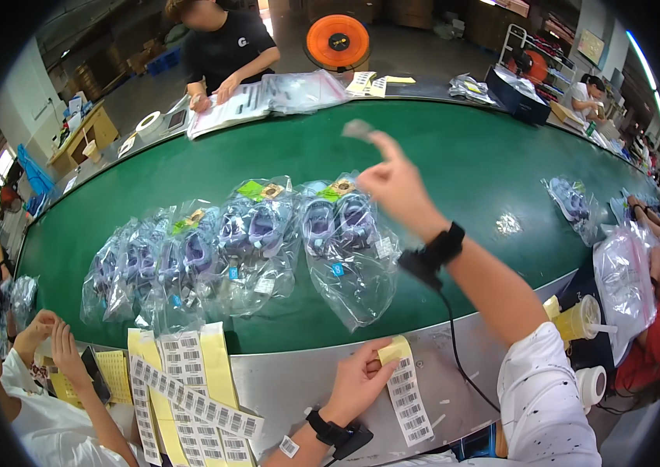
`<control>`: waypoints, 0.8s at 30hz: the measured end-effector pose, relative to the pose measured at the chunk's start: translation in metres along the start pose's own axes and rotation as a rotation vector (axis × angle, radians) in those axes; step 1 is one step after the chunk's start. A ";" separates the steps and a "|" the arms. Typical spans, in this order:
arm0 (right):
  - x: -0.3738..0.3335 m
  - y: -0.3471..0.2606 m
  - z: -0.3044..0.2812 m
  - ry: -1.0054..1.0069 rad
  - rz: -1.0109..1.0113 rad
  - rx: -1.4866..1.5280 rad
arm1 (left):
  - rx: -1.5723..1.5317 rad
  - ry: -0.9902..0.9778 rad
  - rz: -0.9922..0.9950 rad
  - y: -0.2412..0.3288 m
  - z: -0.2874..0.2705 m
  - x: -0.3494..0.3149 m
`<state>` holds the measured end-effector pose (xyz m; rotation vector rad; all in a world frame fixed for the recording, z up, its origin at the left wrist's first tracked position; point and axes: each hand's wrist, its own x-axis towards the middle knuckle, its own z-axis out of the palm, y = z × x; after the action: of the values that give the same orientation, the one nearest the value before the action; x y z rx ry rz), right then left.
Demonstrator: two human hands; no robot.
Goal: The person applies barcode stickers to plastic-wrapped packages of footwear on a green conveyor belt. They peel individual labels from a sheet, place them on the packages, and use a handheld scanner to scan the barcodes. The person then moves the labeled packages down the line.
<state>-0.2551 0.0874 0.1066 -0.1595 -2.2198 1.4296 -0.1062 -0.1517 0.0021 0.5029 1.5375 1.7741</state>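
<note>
My left hand (358, 383) pinches the top of a strip of barcode labels (408, 403) where its yellow backing folds over, just above the metal table edge. My right hand (401, 187) is raised over the green belt, index finger stretched out. At that fingertip is a small pale label (359, 130), blurred by motion. Below and left of this hand lies a clear bag with a pair of blue-purple shoes (338, 222), a green tag and a blue sticker on it. Another bagged pair (254, 226) lies to its left, with several more bags further left.
Barcode label sheets (186, 389) cover the edge at lower left, beside a person's hands (54, 342). Opposite, a person (229, 47) handles flat plastic bags (233, 109). To the right are a drink cup (575, 321), a bagged pair (569, 198) and a black cable (454, 342) from my right wrist.
</note>
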 end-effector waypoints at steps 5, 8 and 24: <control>0.058 0.105 -0.024 0.120 0.440 -0.199 | 0.072 -0.009 0.030 -0.007 -0.003 0.002; 0.068 0.121 0.006 0.019 0.686 -0.076 | -0.029 -0.006 0.027 -0.005 -0.003 0.000; 0.019 0.147 -0.027 0.187 0.443 0.344 | -0.122 0.020 -0.065 -0.009 0.002 0.001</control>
<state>-0.2828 0.1814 -0.0073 -0.6697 -1.8227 1.9156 -0.1037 -0.1494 -0.0061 0.3724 1.4329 1.8143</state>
